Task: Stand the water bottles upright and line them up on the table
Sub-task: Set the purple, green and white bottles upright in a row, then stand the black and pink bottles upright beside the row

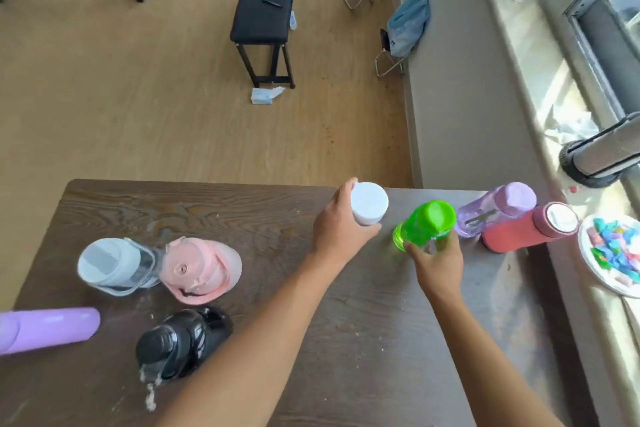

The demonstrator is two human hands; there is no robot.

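At the far edge of the dark wood-grain table (263, 295), our left hand (341, 224) is wrapped around a white-capped bottle (369, 203), fingers closed on its side as it stands upright. Just beside it, our right hand (438, 262) grips the lower body of a bright green translucent plastic bottle (424, 224), which also stands upright. To the right of the green one stand a pale purple translucent bottle (495, 210) and, touching it, a coral-red bottle with a white-topped pink cap (530, 227), near the table's right edge. On the left half of the table, well apart from these, stand a clear bottle with a grey-white lid (116, 265) and a pink bottle with a flip cap (201, 269), close together; nearer to us are a black bottle (181, 343) and a lilac matte bottle (48, 329), the lilac one lying on its side.
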